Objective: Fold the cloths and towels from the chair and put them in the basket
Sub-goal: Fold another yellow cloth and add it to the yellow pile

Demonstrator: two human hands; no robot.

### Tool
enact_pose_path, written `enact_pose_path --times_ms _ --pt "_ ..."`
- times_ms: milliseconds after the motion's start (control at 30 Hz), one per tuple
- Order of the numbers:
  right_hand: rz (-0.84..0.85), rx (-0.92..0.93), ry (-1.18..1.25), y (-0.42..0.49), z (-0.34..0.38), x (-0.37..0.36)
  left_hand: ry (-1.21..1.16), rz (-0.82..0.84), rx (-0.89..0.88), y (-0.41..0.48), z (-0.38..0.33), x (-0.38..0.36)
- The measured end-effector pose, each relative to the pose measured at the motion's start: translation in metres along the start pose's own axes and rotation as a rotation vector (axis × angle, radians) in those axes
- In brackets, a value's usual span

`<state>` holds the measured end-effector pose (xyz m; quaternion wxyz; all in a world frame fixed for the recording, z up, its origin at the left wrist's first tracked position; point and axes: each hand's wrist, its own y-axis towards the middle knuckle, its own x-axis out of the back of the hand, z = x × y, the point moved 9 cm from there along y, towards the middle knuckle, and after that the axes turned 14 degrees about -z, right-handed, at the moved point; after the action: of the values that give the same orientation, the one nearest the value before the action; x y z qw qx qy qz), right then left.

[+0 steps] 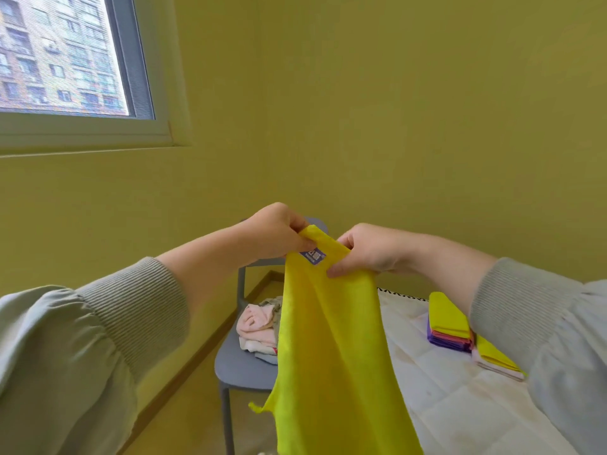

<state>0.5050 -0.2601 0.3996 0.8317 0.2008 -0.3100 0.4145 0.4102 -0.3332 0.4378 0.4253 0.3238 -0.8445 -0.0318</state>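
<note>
Task about midway, by my reading. Chair [239, 366], grey-blue, stands against the yellow wall: a loose pile of cloths [258, 320] lies on its seat, a pink one on top and pale ones under it, none folded, so that is work left. In front of the chair, hiding the right part of its seat, a yellow cloth [328, 339] hangs at full length from both hands; whether it is single or already doubled lengthwise cannot be told from the drape. A small blue label [313, 256] shows at its top edge. Right of the chair, on a white quilted surface [460, 415], lie two folded stacks: the nearer stack [448, 315] has a yellow piece over pink and purple ones; the farther stack [492, 354] has a yellow piece over pale ones and is partly hidden by the right sleeve. Several pieces look folded and set down, then, but no basket is in view, so whether anything has gone into one cannot be told; the putting-away seems to lie ahead. Both hands are raised in front of the chair's backrest. Left hand [276, 231]: fingers curled, pinching the cloth's top edge just left of the label. Right hand [368, 251]: fingers curled likewise, pinching the same edge just right of the label. The hands are near each other, not touching, and hold nothing but the yellow cloth. Step in hand, as a guess: finding the corners before the first fold
</note>
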Motion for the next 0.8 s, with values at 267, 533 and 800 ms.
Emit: enact_pose_path --times_ms 267,533,800 --pt "-0.05 -0.092 -0.104 0.005 -0.054 0.021 -0.151 -0.243 0.063 0.016 0.019 0.023" --pt "-0.541 -0.281 -0.421 0.014 -0.117 0.071 -0.442 -0.44 0.233 0.021 0.056 0.042" --pt "-0.964 -0.364 0.384 -0.008 -0.144 0.117 -0.738 -0.534 0.474 0.018 0.086 0.032"
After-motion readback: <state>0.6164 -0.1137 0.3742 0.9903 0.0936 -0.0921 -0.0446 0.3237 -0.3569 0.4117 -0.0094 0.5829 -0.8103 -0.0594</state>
